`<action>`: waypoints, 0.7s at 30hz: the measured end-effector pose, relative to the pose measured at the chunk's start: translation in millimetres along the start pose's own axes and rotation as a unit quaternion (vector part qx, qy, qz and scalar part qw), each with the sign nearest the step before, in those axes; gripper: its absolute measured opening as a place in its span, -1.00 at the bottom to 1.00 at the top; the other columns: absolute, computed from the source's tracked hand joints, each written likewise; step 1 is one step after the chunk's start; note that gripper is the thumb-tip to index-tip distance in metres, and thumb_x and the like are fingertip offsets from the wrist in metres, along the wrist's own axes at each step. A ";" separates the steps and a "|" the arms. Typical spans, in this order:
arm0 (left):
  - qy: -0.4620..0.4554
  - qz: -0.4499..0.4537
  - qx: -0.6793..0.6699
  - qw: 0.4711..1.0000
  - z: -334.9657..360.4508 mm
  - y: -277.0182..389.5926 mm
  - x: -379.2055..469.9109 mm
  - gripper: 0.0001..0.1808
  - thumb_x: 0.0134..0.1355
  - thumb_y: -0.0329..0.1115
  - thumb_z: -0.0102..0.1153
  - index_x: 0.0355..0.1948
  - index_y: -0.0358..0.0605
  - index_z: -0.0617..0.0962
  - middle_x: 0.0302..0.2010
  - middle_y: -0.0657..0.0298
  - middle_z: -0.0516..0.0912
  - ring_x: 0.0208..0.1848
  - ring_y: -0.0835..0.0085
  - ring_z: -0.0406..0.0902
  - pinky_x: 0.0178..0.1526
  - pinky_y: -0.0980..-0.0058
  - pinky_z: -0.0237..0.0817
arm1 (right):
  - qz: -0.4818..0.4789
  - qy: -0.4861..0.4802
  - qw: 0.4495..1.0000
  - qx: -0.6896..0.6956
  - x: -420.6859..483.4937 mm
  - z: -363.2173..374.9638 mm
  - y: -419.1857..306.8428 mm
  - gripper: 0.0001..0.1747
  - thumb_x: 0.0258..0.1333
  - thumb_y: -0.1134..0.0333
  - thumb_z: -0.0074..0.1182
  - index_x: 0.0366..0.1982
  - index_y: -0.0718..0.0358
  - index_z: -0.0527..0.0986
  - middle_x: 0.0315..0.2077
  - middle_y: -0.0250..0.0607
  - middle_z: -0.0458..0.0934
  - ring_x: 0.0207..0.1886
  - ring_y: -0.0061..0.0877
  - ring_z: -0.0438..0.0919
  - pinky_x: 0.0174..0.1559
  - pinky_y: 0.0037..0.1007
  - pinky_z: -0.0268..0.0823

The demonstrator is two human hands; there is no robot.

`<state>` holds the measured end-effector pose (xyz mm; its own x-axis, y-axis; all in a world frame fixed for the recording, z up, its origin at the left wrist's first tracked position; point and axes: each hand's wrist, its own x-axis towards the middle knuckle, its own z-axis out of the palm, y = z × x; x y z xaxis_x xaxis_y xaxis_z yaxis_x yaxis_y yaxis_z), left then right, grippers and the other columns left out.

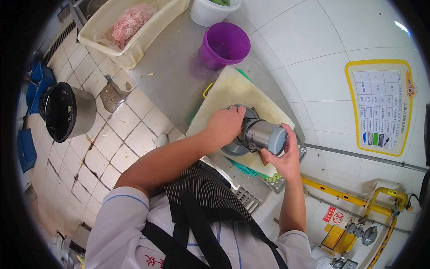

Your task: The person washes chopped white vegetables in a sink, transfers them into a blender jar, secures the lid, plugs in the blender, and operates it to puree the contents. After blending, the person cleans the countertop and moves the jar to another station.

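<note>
A steel cylindrical appliance [260, 136], likely an electric chopper's motor unit, leans over a round grey base or lid [238, 149] on a white cutting board [218, 97]. Black cord [250, 129] loops around the cylinder's lower part. My right hand [285, 156] holds the grey-capped end, thumb and fingers on opposite sides. Curled beside the cord and over the grey round piece is my left hand [226, 124]; its fingertips are partly hidden, so its grip is unclear. A brown handle-like piece [263, 158] shows beneath the appliance, mostly covered.
A purple bucket [205, 55] and a white tub of greens [205, 13] stand beyond the board on the steel table [161, 87]. Bagged minced meat [129, 28] lies in a cream bin [136, 55]. Chopped greens [275, 178] sit near the right corner. A lined trash can [84, 111] stands left.
</note>
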<state>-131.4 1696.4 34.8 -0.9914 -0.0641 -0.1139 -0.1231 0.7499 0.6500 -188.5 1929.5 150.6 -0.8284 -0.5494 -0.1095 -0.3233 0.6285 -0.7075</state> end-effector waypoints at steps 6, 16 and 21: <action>0.029 -0.002 0.026 0.999 4.4 2.6 5.9 -0.63 0.30 -0.30 0.29 0.05 -0.22 0.54 0.00 -0.03 0.72 -0.06 -0.07 0.79 -0.03 0.05 0.61 | 0.007 -0.016 1.000 -0.002 -3.2 -3.4 -1.2 0.11 -0.11 0.42 0.66 0.49 0.20 0.34 0.32 -0.11 0.48 0.31 -0.31 0.57 0.29 -0.23 0.50; 0.013 -0.029 -0.312 0.950 -13.4 -27.1 -35.4 -0.78 0.33 -0.31 0.31 -0.12 -0.24 0.71 -0.30 0.03 0.80 -0.19 0.09 0.77 -0.07 0.15 0.55 | -0.140 -0.061 0.969 -0.196 12.8 14.4 -44.1 0.11 -0.14 0.30 0.67 0.47 0.19 0.35 0.34 0.10 0.45 0.27 0.09 0.60 0.29 -0.09 0.53; 0.026 -0.059 -0.375 0.925 -10.4 -35.0 -47.2 -0.73 0.36 -0.26 0.36 -0.04 -0.22 0.73 -0.28 0.05 0.82 -0.20 0.12 0.77 -0.07 0.19 0.55 | -0.118 -0.056 0.969 -0.208 18.8 32.6 -55.5 0.09 -0.09 0.26 0.66 0.48 0.19 0.35 0.36 0.15 0.43 0.30 0.11 0.60 0.28 -0.04 0.55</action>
<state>-80.8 1666.3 25.2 -0.9676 -0.1618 -0.1936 -0.2067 0.0687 0.9760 -171.2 1866.4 165.1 -0.6625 -0.7458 -0.0704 -0.6727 0.6336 -0.3822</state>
